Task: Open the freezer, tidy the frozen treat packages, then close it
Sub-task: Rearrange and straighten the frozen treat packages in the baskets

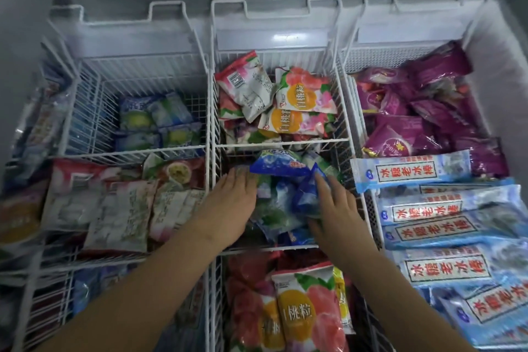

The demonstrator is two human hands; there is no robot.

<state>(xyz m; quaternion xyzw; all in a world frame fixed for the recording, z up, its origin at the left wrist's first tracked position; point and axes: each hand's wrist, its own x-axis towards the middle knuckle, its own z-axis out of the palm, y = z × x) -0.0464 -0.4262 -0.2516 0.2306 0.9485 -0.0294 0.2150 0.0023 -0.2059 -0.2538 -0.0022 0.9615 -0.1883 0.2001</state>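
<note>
Chest freezer [504, 74] is open, white wire baskets [281, 140] stuffed. Nearest are peach packs [300, 311], pale blue ice pops [445, 237] on the right. Both hands are in the middle compartment on the blue packs [278, 167]: left hand [228, 203] flat with fingers straight, right hand [334, 208] open too, fingertips against a pack. Purple packs [414, 123] sit far right

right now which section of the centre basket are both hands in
The middle section, holding the blue packages. The left hand and right hand rest on that pile; the sections behind and in front hold pink peach packages.
</note>
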